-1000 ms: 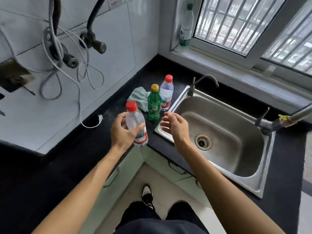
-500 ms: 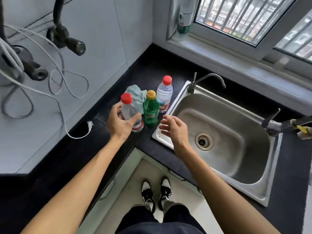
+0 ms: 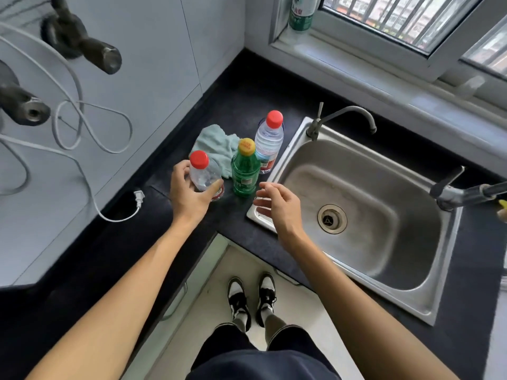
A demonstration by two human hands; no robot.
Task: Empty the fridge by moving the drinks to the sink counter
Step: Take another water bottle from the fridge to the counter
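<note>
- Head view: the left hand (image 3: 189,194) has its fingers wrapped round a clear plastic red-capped bottle (image 3: 204,174), upright on the black counter (image 3: 233,105), at nine o'clock of a green yellow-capped bottle (image 3: 245,168)
- The right hand (image 3: 277,207) hovers empty, fingers spread, over the steel sink (image 3: 356,215) rim

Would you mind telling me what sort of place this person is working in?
Most likely a small home kitchen: a stainless steel sink with a faucet set in a dark counter, tiled walls, and a barred window above.

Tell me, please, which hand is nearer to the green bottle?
Right. The right hand hovers open just beside the green bottle; the left hand grips the red-capped bottle beyond it.
</note>
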